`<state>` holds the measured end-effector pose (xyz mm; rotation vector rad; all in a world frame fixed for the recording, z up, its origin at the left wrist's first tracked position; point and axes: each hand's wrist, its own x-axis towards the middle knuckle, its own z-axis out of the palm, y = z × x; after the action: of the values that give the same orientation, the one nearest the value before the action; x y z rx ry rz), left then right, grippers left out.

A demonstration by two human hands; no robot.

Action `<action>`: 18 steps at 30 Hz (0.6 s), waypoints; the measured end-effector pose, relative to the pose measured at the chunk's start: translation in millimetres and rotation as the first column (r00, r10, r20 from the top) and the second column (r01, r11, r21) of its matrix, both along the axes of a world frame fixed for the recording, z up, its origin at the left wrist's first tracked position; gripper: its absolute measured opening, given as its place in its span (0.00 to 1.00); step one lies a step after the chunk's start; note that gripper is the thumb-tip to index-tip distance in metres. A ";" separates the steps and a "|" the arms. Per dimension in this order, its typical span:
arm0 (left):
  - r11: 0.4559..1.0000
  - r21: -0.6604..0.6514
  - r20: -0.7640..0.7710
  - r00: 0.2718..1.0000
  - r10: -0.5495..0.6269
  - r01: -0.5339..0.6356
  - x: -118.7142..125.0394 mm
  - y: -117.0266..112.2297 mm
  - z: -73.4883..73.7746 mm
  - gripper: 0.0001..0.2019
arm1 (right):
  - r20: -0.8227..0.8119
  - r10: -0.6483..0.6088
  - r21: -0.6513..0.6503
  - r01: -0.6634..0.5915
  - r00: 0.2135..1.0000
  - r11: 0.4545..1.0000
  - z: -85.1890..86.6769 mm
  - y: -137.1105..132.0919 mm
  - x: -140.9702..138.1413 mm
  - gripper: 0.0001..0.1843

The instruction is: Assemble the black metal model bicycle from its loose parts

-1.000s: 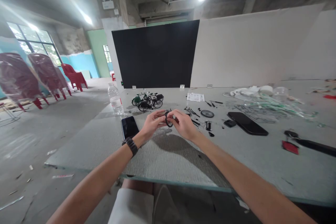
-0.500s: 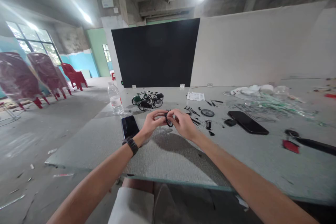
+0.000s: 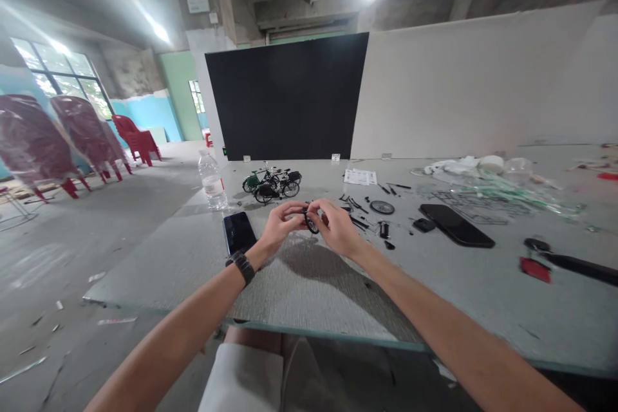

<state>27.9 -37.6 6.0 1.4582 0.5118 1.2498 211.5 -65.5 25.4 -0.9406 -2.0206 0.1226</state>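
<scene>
Between my two hands, just above the table, is a small black model bicycle wheel (image 3: 311, 224), seen nearly edge-on. My left hand (image 3: 284, 221) pinches it from the left, a dark watch on that wrist. From the right, the fingers of my right hand (image 3: 335, 224) close on the same wheel. My fingers hide its upper part and anything attached there. Beyond my hands stand small model bicycles (image 3: 271, 185) in black and green. A loose spoked wheel (image 3: 382, 206) lies flat to the right, near several small black parts (image 3: 383, 229).
A phone (image 3: 239, 233) lies by my left wrist, with a water bottle (image 3: 211, 181) behind it. To the right are another phone (image 3: 456, 225), a black-and-red tool (image 3: 535, 268), clear plastic scraps (image 3: 502, 190) and a printed sheet (image 3: 360, 177). A black panel (image 3: 287, 100) stands behind.
Almost nothing differs. The wheel has turned very slightly between my fingers, and both hands stay in the same place.
</scene>
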 end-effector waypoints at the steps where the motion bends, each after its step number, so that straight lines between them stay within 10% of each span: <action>1: 1.000 0.007 0.001 1.000 -0.001 0.001 0.1 0.4 -0.7 0.19 | -0.003 0.003 0.002 -0.003 1.000 1.000 0.7 -0.3 0.1 0.12; 18: 0.991 0.082 -0.113 0.987 0.110 -0.102 0.3 2.9 -1.4 0.22 | -0.019 -0.001 0.036 0.002 1.000 0.999 -0.9 4.4 6.4 0.09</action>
<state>28.1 -34.7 4.7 1.5927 0.6337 1.2839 217.8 -61.1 24.6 -0.9150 -1.9985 0.0934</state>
